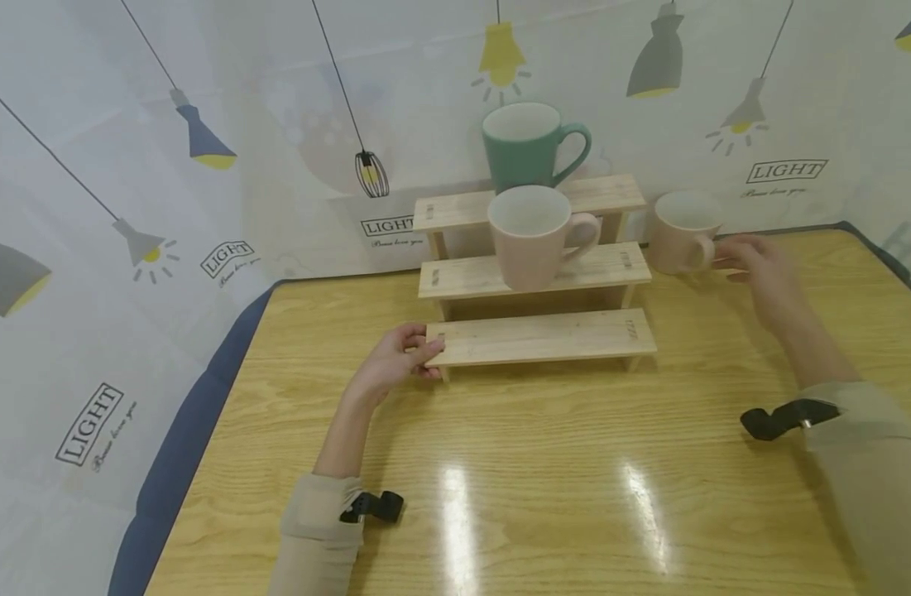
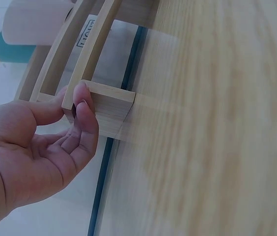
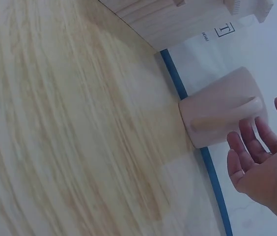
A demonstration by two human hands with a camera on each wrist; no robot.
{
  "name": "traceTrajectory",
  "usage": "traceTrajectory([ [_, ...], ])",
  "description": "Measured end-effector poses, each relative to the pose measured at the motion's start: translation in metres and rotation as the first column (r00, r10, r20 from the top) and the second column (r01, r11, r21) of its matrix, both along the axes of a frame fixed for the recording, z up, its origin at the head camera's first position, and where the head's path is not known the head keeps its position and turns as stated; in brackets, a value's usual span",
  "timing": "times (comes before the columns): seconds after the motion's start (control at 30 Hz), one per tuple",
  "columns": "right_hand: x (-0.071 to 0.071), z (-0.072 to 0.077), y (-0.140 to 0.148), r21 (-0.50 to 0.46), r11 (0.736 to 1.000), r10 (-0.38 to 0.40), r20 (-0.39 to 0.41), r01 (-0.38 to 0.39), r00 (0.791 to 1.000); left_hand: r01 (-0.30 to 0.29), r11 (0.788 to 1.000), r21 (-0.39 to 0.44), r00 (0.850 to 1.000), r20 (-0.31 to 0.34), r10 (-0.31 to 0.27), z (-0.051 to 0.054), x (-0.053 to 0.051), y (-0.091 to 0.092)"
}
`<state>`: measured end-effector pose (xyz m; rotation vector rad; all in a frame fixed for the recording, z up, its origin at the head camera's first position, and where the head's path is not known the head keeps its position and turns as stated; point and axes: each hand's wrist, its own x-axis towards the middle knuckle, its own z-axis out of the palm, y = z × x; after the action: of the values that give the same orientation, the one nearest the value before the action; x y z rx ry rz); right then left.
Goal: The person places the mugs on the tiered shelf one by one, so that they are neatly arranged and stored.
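A three-step wooden shelf [image 1: 537, 339] stands at the back of the table. At the left end of its lowest board, my left hand [image 1: 390, 358] pinches the board between thumb and fingers; the left wrist view shows this grip on the shelf [image 2: 110, 101] closely. My right hand [image 1: 768, 273] is beside the handle of a pink mug [image 1: 673, 242], which stands upright on the table right of the shelf. In the right wrist view its fingers are loosely bent near the handle, not curled round it. Another pink mug [image 1: 528, 248] sits on the middle step, and a green mug [image 1: 520, 153] on the top step.
Behind the shelf hangs a white cloth [image 1: 299, 199] printed with lamps and the word LIGHT. Dark blue edging [image 1: 190, 430] runs along the left side of the wooden table [image 1: 544, 497]. Each wrist carries a small black camera mount [image 1: 373, 507].
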<state>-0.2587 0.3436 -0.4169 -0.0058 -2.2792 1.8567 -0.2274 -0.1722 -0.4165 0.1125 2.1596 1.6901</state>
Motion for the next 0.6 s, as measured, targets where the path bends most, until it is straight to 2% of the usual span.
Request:
traceTrajectory([
  [0.2,-0.005,-0.004,-0.009,0.059,0.998,-0.013,0.022,0.012,1.0,0.005,1.0,0.007,1.0,-0.004,-0.005,0.0,0.001,0.0],
  [0.43,-0.014,-0.007,-0.02,0.001,0.999,0.054,0.05,-0.055,0.997,0.01,1.0,0.0,1.0,-0.002,-0.01,0.0,0.0,0.0],
  [0.6,-0.019,-0.011,-0.026,-0.056,0.996,0.068,0.06,-0.065,0.996,0.005,1.0,-0.003,1.0,0.0,-0.005,0.001,0.001,0.0],
])
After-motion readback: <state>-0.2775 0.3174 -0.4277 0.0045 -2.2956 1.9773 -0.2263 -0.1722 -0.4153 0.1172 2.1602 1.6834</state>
